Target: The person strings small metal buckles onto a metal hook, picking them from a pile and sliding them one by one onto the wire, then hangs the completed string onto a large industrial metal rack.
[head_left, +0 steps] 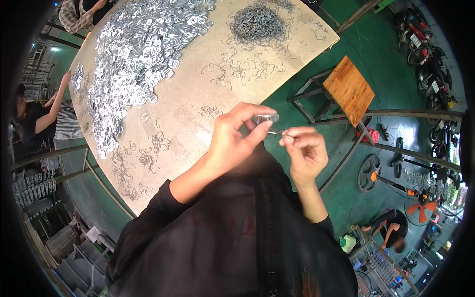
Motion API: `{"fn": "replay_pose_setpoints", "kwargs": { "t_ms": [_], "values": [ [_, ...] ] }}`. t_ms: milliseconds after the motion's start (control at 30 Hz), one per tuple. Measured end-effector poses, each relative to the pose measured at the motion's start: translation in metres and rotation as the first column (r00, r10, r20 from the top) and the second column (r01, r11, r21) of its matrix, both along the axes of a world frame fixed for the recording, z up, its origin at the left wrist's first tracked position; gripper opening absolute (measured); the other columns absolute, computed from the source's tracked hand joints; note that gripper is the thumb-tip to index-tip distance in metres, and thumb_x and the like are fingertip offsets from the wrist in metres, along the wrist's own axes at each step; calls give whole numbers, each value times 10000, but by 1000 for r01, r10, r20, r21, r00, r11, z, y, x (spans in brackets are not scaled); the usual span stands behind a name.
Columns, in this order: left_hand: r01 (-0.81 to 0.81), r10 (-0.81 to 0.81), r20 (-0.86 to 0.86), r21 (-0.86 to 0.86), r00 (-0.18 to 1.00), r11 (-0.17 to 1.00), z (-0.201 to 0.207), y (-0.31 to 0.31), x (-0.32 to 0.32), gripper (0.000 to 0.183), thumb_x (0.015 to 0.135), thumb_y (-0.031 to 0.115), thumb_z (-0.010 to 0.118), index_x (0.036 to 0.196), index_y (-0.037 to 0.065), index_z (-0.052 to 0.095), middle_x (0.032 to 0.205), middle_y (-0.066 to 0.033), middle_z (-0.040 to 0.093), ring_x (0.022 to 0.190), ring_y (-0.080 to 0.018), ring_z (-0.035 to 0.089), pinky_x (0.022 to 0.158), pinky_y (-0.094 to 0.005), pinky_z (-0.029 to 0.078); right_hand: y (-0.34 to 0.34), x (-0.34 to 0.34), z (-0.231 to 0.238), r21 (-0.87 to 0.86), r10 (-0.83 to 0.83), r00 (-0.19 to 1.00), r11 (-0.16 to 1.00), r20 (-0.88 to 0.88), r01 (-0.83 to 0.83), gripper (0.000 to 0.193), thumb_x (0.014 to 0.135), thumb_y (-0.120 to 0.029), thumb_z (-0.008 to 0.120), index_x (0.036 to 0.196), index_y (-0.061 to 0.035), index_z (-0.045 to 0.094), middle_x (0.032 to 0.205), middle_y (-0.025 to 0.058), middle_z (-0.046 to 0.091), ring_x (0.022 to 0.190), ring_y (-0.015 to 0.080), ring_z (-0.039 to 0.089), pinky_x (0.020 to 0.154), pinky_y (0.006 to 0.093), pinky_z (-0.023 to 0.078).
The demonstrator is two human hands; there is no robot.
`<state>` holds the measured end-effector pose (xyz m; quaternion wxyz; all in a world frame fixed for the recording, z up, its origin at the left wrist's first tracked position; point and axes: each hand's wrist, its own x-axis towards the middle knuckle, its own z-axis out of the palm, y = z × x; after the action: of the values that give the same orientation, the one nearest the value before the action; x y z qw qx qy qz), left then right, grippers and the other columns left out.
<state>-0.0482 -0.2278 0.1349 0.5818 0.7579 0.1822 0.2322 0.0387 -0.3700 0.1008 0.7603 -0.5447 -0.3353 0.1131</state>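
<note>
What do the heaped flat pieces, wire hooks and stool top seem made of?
Flat pieces: probably bright metal, going by their silvery glare. Wire hooks: likely duller grey metal, thin and bent. Stool top: apparently varnished wood, with orange-brown grain.

The tabletop (185, 85) was brightly lit, and a pale patch of glare was thrown back beside the left hand (232, 132). Highlights on the metal pile (141, 57) were nearly washed out, while detail in the black garment (198, 247) was mostly lost. Straight edges were bowed by the lens, and both side rims were swallowed in black.
</note>
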Motion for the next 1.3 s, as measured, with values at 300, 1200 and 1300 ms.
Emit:
{"fn": "replay_pose_setpoints", "kwargs": {
  "t_ms": [300,1200,1300],
  "values": [
    [-12,15,-23,135,1000,991,1,-7,-12,202,791,3,657,991,26,674,923,-98,678,792,-196,639,670,-275,510,14,-10,-10,-43,52,998,998,-21,-53,157,788,110,650,813,4,537,874,106,614,763,125,599,673,248,520],
    [67,-66,-13,46,998,997,-78,-3,-4,193,801,-11,634,982,40,679,886,-99,637,807,-192,603,709,-286,485,123,99,-104,-608,499,678,788,540,-96,226,825,-141,622,1034,-67,577,1158,68,548,1056,281,552,893,407,456],
    [65,-65,-58,1,996,998,-87,-4,-4,197,788,-11,646,976,42,675,947,-97,646,892,-258,599,781,-328,484,181,76,-137,-655,644,367,747,672,-112,413,858,-266,592,1229,-100,519,1360,81,410,1309,258,332,1084,451,253]
  ]
}}
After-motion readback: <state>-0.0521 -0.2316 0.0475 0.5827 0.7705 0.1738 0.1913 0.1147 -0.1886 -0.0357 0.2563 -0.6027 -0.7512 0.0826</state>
